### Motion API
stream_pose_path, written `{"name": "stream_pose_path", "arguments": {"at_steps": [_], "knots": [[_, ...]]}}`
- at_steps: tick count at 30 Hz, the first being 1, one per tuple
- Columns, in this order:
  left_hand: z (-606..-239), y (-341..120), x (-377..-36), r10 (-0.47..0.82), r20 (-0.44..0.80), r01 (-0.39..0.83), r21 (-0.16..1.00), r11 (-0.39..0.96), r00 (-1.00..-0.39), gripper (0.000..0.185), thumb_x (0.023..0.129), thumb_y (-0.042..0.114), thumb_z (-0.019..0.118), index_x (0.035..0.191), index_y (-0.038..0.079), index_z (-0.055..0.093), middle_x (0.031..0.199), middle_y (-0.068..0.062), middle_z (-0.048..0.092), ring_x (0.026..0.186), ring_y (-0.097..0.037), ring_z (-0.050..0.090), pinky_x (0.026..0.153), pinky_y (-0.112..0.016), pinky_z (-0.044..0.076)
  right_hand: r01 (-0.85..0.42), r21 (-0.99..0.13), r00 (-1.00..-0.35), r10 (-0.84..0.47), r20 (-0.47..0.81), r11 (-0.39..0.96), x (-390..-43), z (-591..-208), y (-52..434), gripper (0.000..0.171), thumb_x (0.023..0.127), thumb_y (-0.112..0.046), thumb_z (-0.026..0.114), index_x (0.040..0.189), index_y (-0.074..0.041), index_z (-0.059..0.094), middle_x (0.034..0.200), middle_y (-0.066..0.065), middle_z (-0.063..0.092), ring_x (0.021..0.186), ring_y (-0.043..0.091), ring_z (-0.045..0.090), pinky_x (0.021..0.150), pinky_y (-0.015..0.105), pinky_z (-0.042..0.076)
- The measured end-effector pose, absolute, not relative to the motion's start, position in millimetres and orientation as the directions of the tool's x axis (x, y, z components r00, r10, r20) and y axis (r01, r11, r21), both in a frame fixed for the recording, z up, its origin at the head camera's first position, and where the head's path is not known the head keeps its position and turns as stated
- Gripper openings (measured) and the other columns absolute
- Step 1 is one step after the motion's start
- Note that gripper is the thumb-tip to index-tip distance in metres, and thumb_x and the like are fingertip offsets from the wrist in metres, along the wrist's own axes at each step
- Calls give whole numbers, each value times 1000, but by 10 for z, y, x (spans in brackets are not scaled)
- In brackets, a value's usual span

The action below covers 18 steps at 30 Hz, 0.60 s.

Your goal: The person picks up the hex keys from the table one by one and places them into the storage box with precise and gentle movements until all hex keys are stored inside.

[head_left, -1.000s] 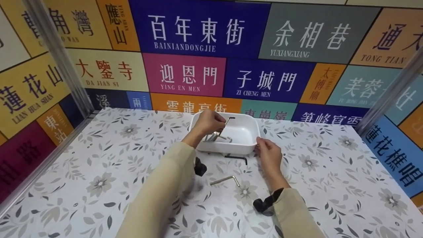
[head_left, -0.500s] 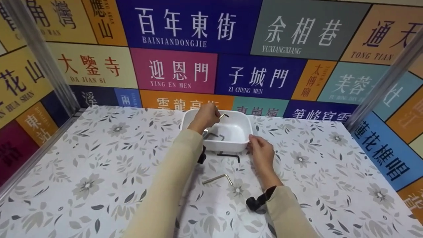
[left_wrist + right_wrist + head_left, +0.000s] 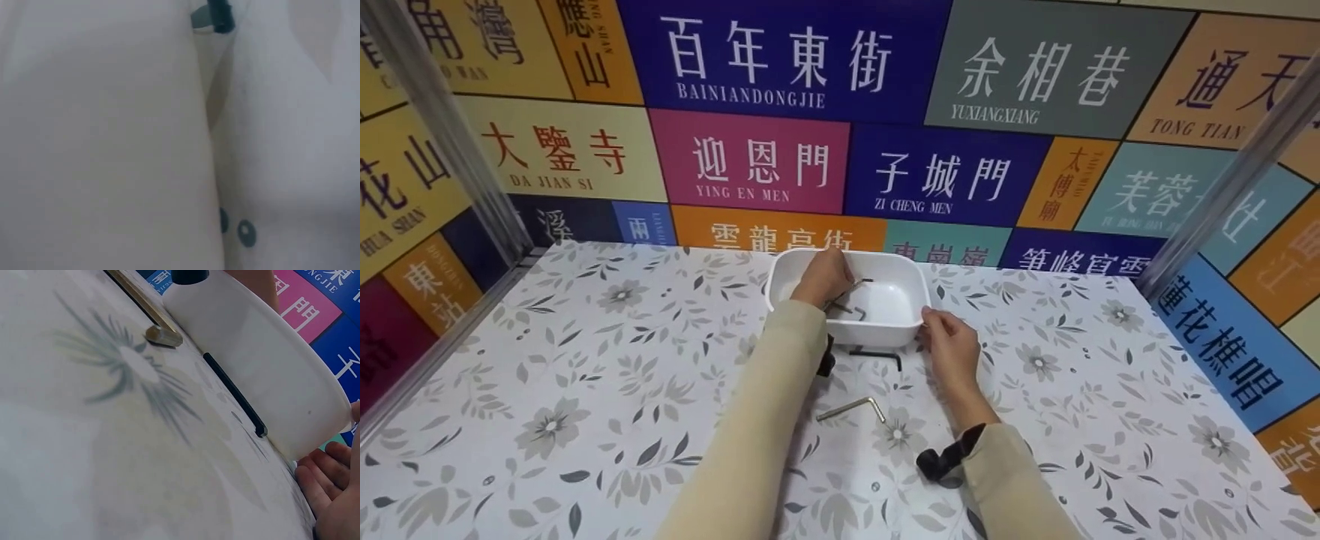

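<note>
My left hand [image 3: 825, 277] reaches down inside a white plastic tub [image 3: 877, 335] and pinches an L-shaped hex key [image 3: 864, 281], whose short end pokes out to the right of the fingers. More hex keys [image 3: 851, 310] lie on the tub's floor, partly behind that hand. At the near right corner, my right hand [image 3: 952, 337] holds the tub; in the right wrist view its curled fingers [image 3: 323, 475] sit low against the wall, with the thumb up by the rim. The left wrist view shows mostly a blurred pale surface and patterned cloth, the left hand's fingers out of it.
A black hex key [image 3: 877, 353] lies on the table right along the tub's near side. Closer to me rests a brass-coloured hex key [image 3: 851, 409]. The floral cloth [image 3: 622, 375] covers the table, and printed panels [image 3: 750, 165] stand behind and at both sides.
My left hand first raised the hex key a little and tilted it, then lowered it back into the tub. My right hand stays at the tub's corner. The head view has shifted slightly.
</note>
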State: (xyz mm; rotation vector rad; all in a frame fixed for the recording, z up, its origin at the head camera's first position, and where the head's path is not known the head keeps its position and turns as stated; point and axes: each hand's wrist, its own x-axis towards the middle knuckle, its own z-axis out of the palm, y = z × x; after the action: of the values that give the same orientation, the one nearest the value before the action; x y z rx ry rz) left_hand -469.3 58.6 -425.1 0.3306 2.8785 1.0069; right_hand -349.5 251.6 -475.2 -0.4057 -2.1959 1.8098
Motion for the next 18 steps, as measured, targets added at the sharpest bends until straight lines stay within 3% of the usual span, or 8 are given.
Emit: {"name": "stream_pose_path", "arguments": {"at_steps": [6, 10, 15, 18], "knots": [[-4261, 562, -4662, 231, 8, 181, 648, 740, -973, 20, 83, -6, 69, 98, 2, 80, 100, -12, 77, 80, -18, 58, 70, -29, 52, 32, -984, -925, 377, 36, 173, -3486, -4753, 2494, 41, 100, -37, 60, 122, -4, 70, 120, 15, 72, 103, 19, 70, 85, 24, 58], [-4268, 563, -4630, 232, 18, 186, 658, 729, -972, 22, 84, -5, 70, 102, 3, 80, 103, -11, 78, 88, -19, 65, 81, -32, 58, 41, -984, -926, 376, 28, 175, -3473, -4774, 2482, 40, 99, -36, 61, 122, -5, 70, 121, 14, 72, 104, 18, 71, 86, 25, 58], [-4183, 541, -4544, 256, 154, 291, 670, 683, -954, 22, 84, -5, 68, 101, 1, 80, 101, -13, 79, 102, -24, 72, 92, -36, 58, 33, -984, -925, 378, 35, 173, -3478, -4780, 2486, 41, 99, -37, 61, 122, -5, 70, 118, 16, 73, 98, 15, 71, 84, 23, 58], [-4081, 505, -4439, 288, 240, 370, 707, 602, -927, 22, 84, -5, 65, 101, -2, 79, 101, -16, 78, 102, -27, 72, 92, -38, 58, 11, -985, -918, 392, 58, 174, -3490, -4781, 2502, 40, 98, -37, 62, 119, -4, 72, 115, 17, 74, 95, 14, 71, 83, 23, 59]]}}
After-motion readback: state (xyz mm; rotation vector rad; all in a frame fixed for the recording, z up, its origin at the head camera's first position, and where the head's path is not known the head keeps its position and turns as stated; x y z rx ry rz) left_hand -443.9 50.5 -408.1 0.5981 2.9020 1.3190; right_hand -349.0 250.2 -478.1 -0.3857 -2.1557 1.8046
